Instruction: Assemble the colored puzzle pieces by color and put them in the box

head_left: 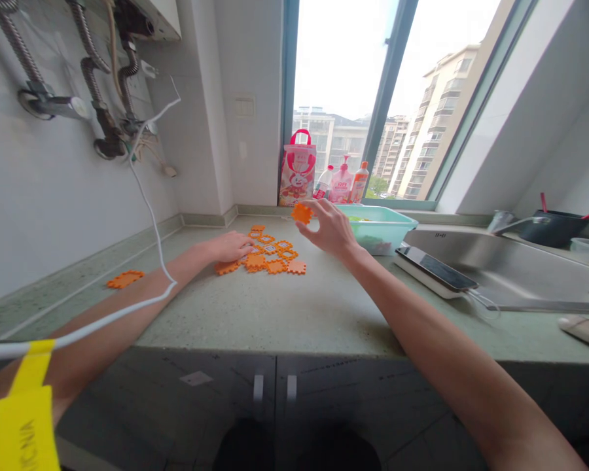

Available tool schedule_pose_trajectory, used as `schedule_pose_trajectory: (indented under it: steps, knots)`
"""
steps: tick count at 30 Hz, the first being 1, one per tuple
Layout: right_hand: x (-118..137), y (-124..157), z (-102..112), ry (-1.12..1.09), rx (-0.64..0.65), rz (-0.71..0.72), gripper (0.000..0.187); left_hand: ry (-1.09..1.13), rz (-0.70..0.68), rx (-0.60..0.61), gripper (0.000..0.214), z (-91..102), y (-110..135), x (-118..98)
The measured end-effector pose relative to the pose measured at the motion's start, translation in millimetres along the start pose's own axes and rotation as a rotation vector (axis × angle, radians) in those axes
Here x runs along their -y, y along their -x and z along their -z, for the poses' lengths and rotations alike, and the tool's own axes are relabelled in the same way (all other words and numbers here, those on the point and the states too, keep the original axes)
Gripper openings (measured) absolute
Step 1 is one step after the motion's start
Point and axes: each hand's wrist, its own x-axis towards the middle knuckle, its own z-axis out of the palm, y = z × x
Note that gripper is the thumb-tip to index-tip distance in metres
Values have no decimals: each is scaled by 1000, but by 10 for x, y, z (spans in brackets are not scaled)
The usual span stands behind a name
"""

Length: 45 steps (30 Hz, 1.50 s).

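Observation:
Several orange puzzle tiles [273, 256] lie spread on the green speckled counter [275, 307]. My left hand [232, 246] rests palm down on the left edge of that pile, fingers touching the tiles. My right hand [330, 229] is raised above the counter and pinches one orange tile [302, 212] between thumb and fingertips. A separate joined orange tile piece [124, 279] lies alone on the counter, far left.
A teal basin [379, 227] stands behind my right hand. A phone on a white scale [436, 269] sits beside the steel sink [500, 275]. A pink bag [297, 169] and bottles [342, 182] stand at the window. A white cable [147, 209] hangs over my left arm.

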Motion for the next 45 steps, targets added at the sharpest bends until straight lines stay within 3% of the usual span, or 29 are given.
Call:
schedule_pose_trajectory:
  steps: [2, 4, 9, 11, 21, 25, 29, 32, 35, 38, 40, 42, 45]
  knots:
    - [-44, -36, 99, 105, -41, -107, 49, -5, -4, 3, 60, 2, 4, -3]
    - [-112, -50, 179, 222, 7, -225, 49, -14, -3, 8, 61, 3, 10, -5]
    - [-316, -17, 247, 391, 358, -424, 56, 4, -4, -11, 60, -19, 0, 24]
    - [-364, -15, 246, 392, 407, -445, 58, 13, -10, -16, 59, -38, -16, 49]
    - [-470, -37, 220, 457, 450, -533, 61, -19, -4, 6, 59, -56, -29, 70]
    - [-492, -15, 194, 481, 410, -543, 66, -18, -3, 10, 59, -33, -17, 44]
    - [-416, -34, 242, 466, 276, -457, 60, -5, 5, 3, 57, -22, -11, 22]
    - [-319, -65, 256, 321, 197, -269, 53, 10, 10, -12, 56, -28, -13, 18]
    - [-209, -57, 165, 11, 394, -95, 48, 17, -5, -15, 56, -36, -20, 18]
    - [-98, 4, -6, -181, 767, -97, 55, -11, 3, -3, 56, -37, -26, 14]
    - [-37, 48, -106, -181, 922, -134, 67, -26, 6, -2, 57, -36, -26, 9]
    - [7, 73, -159, -164, 970, -154, 71, -22, -1, -3, 57, -38, -25, 5]
    - [36, 66, -158, -156, 967, -150, 58, -5, 1, -7, 57, -52, -27, 10]
